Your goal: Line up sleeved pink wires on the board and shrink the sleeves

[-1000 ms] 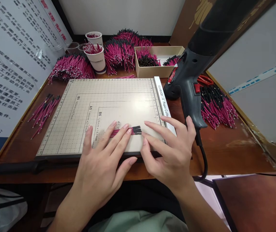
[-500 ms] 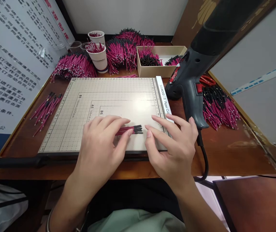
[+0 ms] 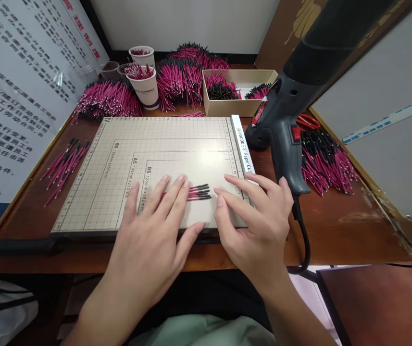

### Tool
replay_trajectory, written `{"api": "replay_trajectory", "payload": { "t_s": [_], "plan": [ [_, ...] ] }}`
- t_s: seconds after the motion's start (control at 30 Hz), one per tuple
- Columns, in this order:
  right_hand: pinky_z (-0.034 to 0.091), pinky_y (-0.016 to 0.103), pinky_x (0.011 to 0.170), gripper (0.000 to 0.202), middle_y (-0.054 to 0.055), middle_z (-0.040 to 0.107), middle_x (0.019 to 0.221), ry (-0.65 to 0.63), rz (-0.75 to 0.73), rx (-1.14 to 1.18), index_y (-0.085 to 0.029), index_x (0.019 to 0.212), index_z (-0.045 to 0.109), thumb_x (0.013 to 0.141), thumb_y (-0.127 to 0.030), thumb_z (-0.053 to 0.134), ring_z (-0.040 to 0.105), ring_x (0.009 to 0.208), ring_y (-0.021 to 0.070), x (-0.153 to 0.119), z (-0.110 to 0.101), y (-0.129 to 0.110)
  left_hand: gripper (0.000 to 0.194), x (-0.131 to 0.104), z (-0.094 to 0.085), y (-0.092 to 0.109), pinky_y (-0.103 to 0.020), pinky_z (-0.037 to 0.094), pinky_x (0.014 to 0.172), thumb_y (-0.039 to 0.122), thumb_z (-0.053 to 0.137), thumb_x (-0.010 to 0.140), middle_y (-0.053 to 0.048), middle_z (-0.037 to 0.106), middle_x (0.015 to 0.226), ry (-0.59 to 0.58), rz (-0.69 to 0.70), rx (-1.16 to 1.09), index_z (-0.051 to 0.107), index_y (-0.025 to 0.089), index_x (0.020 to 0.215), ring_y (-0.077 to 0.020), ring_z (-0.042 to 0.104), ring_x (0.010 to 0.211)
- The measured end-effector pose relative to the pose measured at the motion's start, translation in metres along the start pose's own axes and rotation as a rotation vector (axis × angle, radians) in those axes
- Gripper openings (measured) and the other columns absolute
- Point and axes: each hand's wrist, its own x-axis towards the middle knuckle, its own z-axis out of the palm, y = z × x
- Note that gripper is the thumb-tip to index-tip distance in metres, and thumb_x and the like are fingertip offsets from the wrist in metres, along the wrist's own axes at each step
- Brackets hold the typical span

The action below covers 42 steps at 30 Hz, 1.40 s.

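Left hand (image 3: 153, 235) has flattened onto one wire bundle (image 3: 199, 193) near the paper cutter's (image 3: 177, 129) front edge, grip spread; right hand (image 3: 254, 226), grip slightly apart, is just beside.

2 bare forearms (image 3: 101, 302) angle inward from below. The left hand (image 3: 151, 235) lies palm-down, 4 fingers fanned forward (thumb jutting rightward). The right hand (image 3: 259, 221) is half-curled, thumb tip just beside the index fingertip.

A pale sage-green, softly creased cloth garment (image 3: 206, 330) covers the torso. Dark, near-black fabric (image 3: 215, 293) covers the lap. The left hand (image 3: 155, 233) and right hand (image 3: 258, 223) are bare.
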Motion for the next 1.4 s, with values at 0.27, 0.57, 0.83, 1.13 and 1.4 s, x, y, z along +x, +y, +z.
{"api": "replay_trajectory", "payload": {
  "t_s": [0.27, 0.57, 0.83, 1.13, 1.4],
  "plan": [
    [0.032, 0.056, 0.124, 0.02, -0.001, 0.08, 0.113, -0.028, 0.007, 0.001, -0.027, 0.089, 0.079, 0.1, -0.025, 0.062, 0.068, 0.117, 0.0258, 0.0, 0.0, 0.001, 0.059, 0.0, 0.007, 0.003, -0.061, 0.014, 0.125, 0.037, 0.026, 0.116, -0.019, 0.056, 0.16, 0.014, -0.011, 0.03, 0.053, 0.0, 0.152, -0.0438, 0.052, 0.147],
    [0.032, 0.057, 0.124, 0.021, -0.002, 0.079, 0.114, -0.052, 0.025, 0.006, -0.027, 0.092, 0.079, 0.101, -0.026, 0.06, 0.067, 0.118, 0.0253, 0.001, -0.002, 0.0, 0.029, 0.015, -0.002, -0.016, -0.06, 0.046, 0.106, 0.023, 0.051, 0.109, -0.016, 0.078, 0.124, 0.155, -0.107, -0.09, 0.071, 0.01, 0.126, -0.0358, 0.071, 0.11],
    [0.03, 0.056, 0.125, 0.019, -0.002, 0.079, 0.115, -0.067, 0.023, 0.016, -0.027, 0.095, 0.079, 0.101, -0.026, 0.061, 0.067, 0.119, 0.0252, 0.001, -0.003, 0.001, 0.017, 0.027, -0.008, -0.033, -0.043, 0.051, 0.08, 0.029, 0.062, 0.105, -0.005, 0.074, 0.111, -0.022, -0.067, -0.256, 0.075, 0.019, 0.111, -0.0286, 0.068, 0.097],
    [0.03, 0.054, 0.126, 0.018, -0.002, 0.079, 0.115, -0.06, 0.023, 0.037, -0.027, 0.094, 0.078, 0.101, -0.026, 0.062, 0.066, 0.119, 0.0248, 0.001, -0.003, 0.001, 0.02, 0.037, -0.015, -0.033, -0.039, 0.048, 0.073, 0.021, 0.056, 0.104, -0.005, 0.072, 0.095, -0.116, 0.051, -0.265, 0.075, 0.017, 0.097, -0.0257, 0.067, 0.085],
    [0.028, 0.049, 0.128, 0.017, -0.004, 0.079, 0.114, -0.041, 0.029, 0.041, -0.027, 0.096, 0.076, 0.102, -0.026, 0.06, 0.066, 0.119, 0.0233, 0.0, -0.003, 0.002, 0.029, 0.042, -0.021, -0.031, -0.038, 0.043, 0.065, 0.016, 0.052, 0.103, -0.005, 0.072, 0.084, -0.091, 0.16, -0.182, 0.076, 0.016, 0.086, -0.0254, 0.066, 0.072]
  ]
}}
